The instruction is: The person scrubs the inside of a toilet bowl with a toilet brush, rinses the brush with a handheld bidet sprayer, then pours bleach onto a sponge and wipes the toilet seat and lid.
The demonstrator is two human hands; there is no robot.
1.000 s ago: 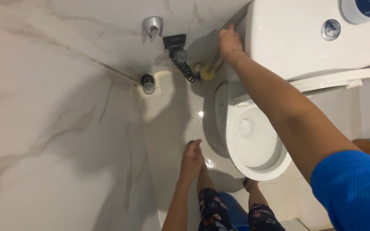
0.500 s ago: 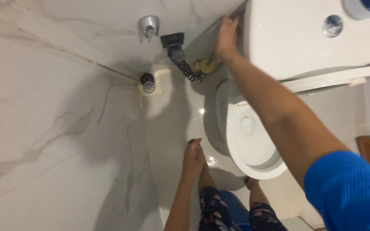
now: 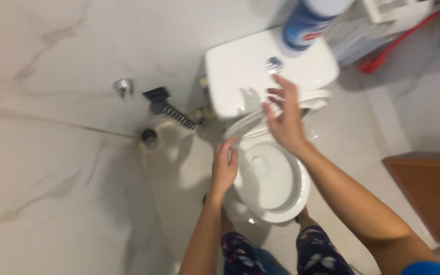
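A white toilet stands below me, its bowl (image 3: 281, 201) open and its cistern (image 3: 240, 71) against the marble wall. My right hand (image 3: 285, 119) hovers over the back of the bowl with fingers spread, holding nothing. My left hand (image 3: 224, 165) hangs at the bowl's left rim, fingers loosely apart and empty. On the cistern lid sit a round flush button (image 3: 274, 64) and a blue and white bottle (image 3: 305, 23). My legs in dark patterned trousers (image 3: 240, 254) straddle the front of the bowl.
On the wall left of the toilet hang a black sprayer holder with a coiled hose (image 3: 171, 111) and a chrome fitting (image 3: 124, 87). A floor drain (image 3: 150, 136) lies in the corner. A red-handled tool (image 3: 383, 55) leans at upper right. A wooden door (image 3: 429, 196) stands right.
My right hand left the grey handle beside the cistern and came back over the bowl, empty. My left hand rose to the bowl's rim. The view swung right and pulled back.
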